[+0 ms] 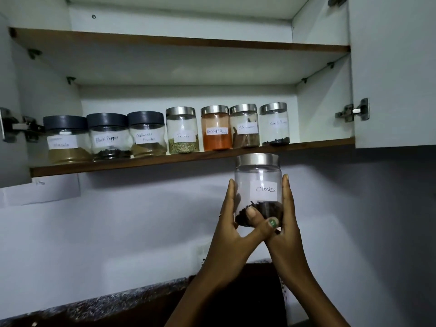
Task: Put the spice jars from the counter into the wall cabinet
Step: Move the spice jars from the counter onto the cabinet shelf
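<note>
I hold a clear jar labelled "Cloves" [258, 185] with a steel lid, just below the front edge of the wall cabinet's lower shelf [141, 162]. My left hand [232, 223] grips its left side and my right hand [286, 220] grips its right side, thumbs crossed over the dark cloves at the bottom. On the shelf stand several labelled jars in a row: three with dark lids at the left, among them black pepper [109, 138], then steel-lidded ones such as fennel [182, 131], red chilli powder [215, 128] and cinnamon [244, 127].
Both cabinet doors stand open, the right door [394, 72] beside the shelf. A little shelf room lies right of the last jar [274, 123]. An upper shelf [179, 40] sits above. The speckled counter edge [94, 305] runs along the bottom left below a pale wall.
</note>
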The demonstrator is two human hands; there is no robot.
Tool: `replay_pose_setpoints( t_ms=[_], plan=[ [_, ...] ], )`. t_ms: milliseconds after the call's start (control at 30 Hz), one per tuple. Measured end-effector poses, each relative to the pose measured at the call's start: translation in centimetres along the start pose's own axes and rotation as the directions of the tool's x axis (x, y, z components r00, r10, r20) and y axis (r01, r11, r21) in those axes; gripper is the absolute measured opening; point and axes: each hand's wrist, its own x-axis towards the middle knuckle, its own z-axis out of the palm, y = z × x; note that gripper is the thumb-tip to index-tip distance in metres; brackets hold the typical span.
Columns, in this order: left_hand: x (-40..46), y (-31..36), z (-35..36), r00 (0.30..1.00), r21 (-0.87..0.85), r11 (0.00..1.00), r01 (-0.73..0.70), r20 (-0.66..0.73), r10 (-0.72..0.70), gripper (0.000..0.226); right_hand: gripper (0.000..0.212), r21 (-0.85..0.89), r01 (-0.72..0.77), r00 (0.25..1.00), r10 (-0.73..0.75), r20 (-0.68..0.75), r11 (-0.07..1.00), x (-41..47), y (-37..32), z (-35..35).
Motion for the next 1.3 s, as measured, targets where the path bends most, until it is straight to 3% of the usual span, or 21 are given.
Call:
replay_pose_setpoints(
  t_ms=[367, 667, 900, 1100, 1300],
  plan=[
    [1.4, -0.6, 2.2, 1.0, 0.026, 1.0, -0.018, -0.014, 0.018, 0.1, 0.082, 0.048, 0.013, 1.0, -0.014, 0.027, 0.999, 1.5, 0.8, -1.7],
    [7.7, 1.1, 5.7, 0.97, 0.233, 0.943, -0.238, 0.112, 0.217, 0.1, 0.093, -0.243, 0.191, 0.981, -0.194, 0.012, 0.951, 7.9, -0.3, -7.9],
    [14.7, 0.8, 10.1, 0.923, 0.602, 0.703, -0.38, 0.2, 0.328, 0.092, 0.088, -0.316, 0.234, 0.967, -0.255, -0.026, 0.919, 16.9, 1.4, -12.6],
    [18.2, -0.8, 11.8, 0.91, 0.824, 0.424, -0.374, 0.238, 0.34, 0.087, 0.085, -0.396, 0.229, 0.962, -0.269, -0.049, 0.889, 21.9, 4.4, -13.7],
    [22.3, -2.1, 13.4, 0.921, 0.912, 0.276, -0.305, 0.209, 0.328, 0.088, 0.089, -0.505, 0.177, 0.976, -0.217, -0.02, 0.845, 26.6, 7.1, -15.2]
  ],
)
